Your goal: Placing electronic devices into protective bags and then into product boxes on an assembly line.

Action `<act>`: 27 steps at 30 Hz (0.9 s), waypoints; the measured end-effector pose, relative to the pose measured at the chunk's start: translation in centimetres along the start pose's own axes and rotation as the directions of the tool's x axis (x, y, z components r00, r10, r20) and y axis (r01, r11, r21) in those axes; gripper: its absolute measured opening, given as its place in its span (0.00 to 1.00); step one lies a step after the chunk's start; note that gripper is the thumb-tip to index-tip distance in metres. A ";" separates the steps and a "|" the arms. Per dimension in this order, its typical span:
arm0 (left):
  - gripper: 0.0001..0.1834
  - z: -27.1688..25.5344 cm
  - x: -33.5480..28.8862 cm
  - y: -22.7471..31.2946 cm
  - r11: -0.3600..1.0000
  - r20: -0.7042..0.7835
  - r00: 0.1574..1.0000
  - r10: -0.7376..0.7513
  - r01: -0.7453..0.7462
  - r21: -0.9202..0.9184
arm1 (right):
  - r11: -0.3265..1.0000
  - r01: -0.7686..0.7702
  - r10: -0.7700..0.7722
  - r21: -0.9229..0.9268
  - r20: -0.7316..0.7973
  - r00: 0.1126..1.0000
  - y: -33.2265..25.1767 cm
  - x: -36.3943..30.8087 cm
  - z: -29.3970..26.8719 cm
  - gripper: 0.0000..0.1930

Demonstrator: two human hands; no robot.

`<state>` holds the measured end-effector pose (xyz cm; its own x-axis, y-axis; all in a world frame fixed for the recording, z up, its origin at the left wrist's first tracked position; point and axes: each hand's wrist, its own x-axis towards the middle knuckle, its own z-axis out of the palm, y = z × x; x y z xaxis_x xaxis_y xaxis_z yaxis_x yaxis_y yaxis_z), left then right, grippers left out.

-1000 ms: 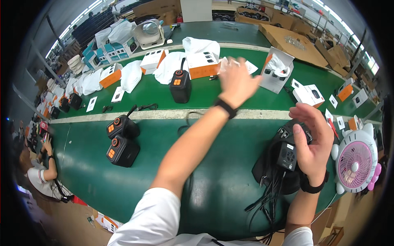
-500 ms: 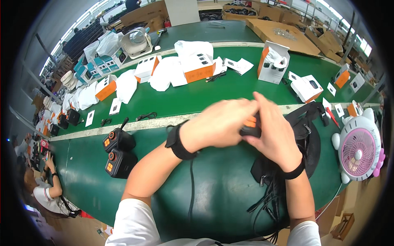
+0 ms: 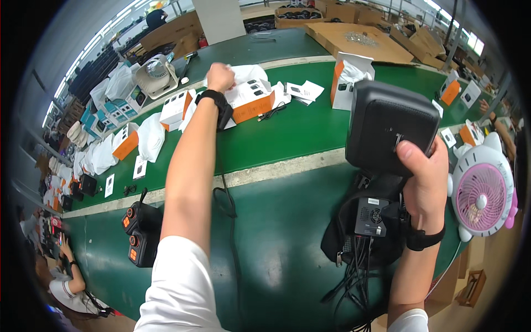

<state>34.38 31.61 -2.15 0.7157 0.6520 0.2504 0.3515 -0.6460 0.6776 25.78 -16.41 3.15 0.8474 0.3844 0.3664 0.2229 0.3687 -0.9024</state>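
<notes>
My right hand (image 3: 426, 177) grips a black box-shaped device (image 3: 390, 124) with rounded corners, thumb across its broad face. It is held up above a black bag (image 3: 337, 238) with cables. My left hand (image 3: 220, 77) is stretched out to the far green surface, its fingers curled closed beside a white plastic bag (image 3: 249, 72) and a white and orange box (image 3: 251, 99). What those fingers hold, if anything, is hidden. Left of my left forearm stand two black devices with orange buttons, one farther back (image 3: 145, 214) and one nearer (image 3: 145, 246).
A pink and white fan (image 3: 482, 201) stands at the right edge. More white and orange boxes (image 3: 125, 141), white bags (image 3: 151, 138) and leaflets (image 3: 305, 91) line the far surface. An open box (image 3: 343, 91) stands behind the held device. At far left a person (image 3: 72, 285) sits working.
My left hand has left the device and reached forward and left to the bags and boxes. My right hand has raised the device, now in plain view. The whole view has shifted a little.
</notes>
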 end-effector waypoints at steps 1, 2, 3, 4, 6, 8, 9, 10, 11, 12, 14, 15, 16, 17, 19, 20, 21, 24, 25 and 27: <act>0.08 1.6 -3.2 4.2 0.975 -0.008 0.975 0.222 -0.222 0.010 | 0.999 -0.001 -0.001 -0.048 -0.043 0.999 0.0 -0.1 -0.8 0.23; 0.09 0.4 -6.0 6.0 0.813 -0.071 0.825 0.561 -0.533 0.232 | 0.999 0.010 -0.008 0.034 -0.058 0.998 -0.3 -0.2 -0.2 0.23; 0.08 -1.5 -9.1 8.3 0.719 0.018 0.746 0.666 -0.649 0.249 | 0.993 0.025 -0.016 0.118 -0.073 0.997 -0.9 -0.5 0.2 0.23; 0.09 -3.0 -12.2 10.1 0.600 0.114 0.657 0.746 -0.736 0.314 | 0.990 0.063 -0.056 0.128 -0.054 0.997 -1.2 -0.9 0.3 0.24; 0.09 -5.4 -19.0 12.5 0.456 0.203 0.537 0.818 -0.822 0.340 | 0.970 0.114 -0.108 0.217 -0.039 0.993 -1.5 -1.7 1.2 0.24; 0.08 -6.5 -24.9 15.1 0.454 0.296 0.522 0.800 -0.849 0.272 | 0.930 0.221 -0.207 0.293 -0.078 0.975 -1.6 -2.5 2.2 0.27; 0.10 -6.9 -27.5 15.8 0.480 0.324 0.535 0.780 -0.844 0.238 | 0.909 0.248 -0.220 0.336 -0.122 0.968 -1.2 -3.0 2.6 0.28; 0.11 -7.0 -29.3 16.0 0.485 0.320 0.519 0.792 -0.854 0.185 | 0.907 0.265 -0.250 0.329 -0.089 0.964 -1.1 -3.2 3.2 0.28; 0.12 -7.3 -31.0 16.4 0.488 0.313 0.504 0.805 -0.862 0.135 | 0.902 0.284 -0.282 0.325 -0.054 0.958 -1.2 -3.3 3.8 0.28; 0.16 -7.8 -32.5 17.1 0.540 0.345 0.525 0.778 -0.840 0.059 | 0.921 0.230 -0.242 0.313 -0.003 0.970 -1.0 -3.4 4.0 0.28; 0.17 -8.5 -34.1 16.9 0.621 0.323 0.574 0.752 -0.782 -0.058 | 0.907 0.074 -0.081 0.415 -0.002 0.997 -0.2 -3.4 5.0 0.23; 0.17 -8.4 -34.2 16.3 0.621 0.325 0.573 0.752 -0.782 -0.056 | 0.869 -0.038 0.021 0.493 0.039 0.999 0.1 -3.2 5.2 0.22; 0.15 -8.0 -34.1 15.6 0.657 0.253 0.616 0.746 -0.742 -0.129 | 0.868 -0.037 0.022 0.495 0.036 0.999 0.2 -3.0 5.2 0.22; 0.13 -7.7 -34.1 15.0 0.691 0.182 0.667 0.723 -0.695 -0.197 | 0.887 -0.081 0.045 0.454 0.089 0.995 0.5 -2.8 5.2 0.21; 0.11 -7.1 -33.7 14.3 0.669 0.089 0.666 0.741 -0.720 -0.182 | 0.990 0.040 -0.056 0.135 0.113 0.992 1.4 -2.4 5.0 0.20; 0.10 -7.2 -33.2 14.0 0.645 0.004 0.657 0.754 -0.738 -0.198 | 0.990 0.124 -0.113 -0.062 0.157 0.981 1.5 -2.5 4.9 0.22; 0.10 -7.2 -32.8 13.8 0.616 -0.081 0.643 0.762 -0.758 -0.213 | 0.944 0.212 -0.161 -0.253 0.210 0.964 1.6 -2.5 4.8 0.23; 0.09 -6.4 -32.3 13.1 0.580 -0.083 0.666 0.742 -0.699 -0.418 | 0.651 0.536 -0.324 -0.537 0.442 0.836 1.3 -2.7 4.9 0.27; 0.10 -6.2 -32.2 12.9 0.519 -0.106 0.671 0.734 -0.655 -0.550 | 0.600 0.549 -0.242 -0.582 0.522 0.818 0.9 -2.9 4.9 0.28; 0.10 -5.4 -32.8 14.7 0.484 -0.066 0.539 0.840 -0.799 -0.357 | 0.430 0.648 -0.238 -0.629 0.613 0.753 2.6 -3.2 4.6 0.29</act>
<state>12.83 2.89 3.29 0.6411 -0.1653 0.7494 -0.6166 -0.6923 0.3748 21.41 -12.77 0.69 0.2898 0.7204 0.6301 0.9478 -0.1247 -0.2934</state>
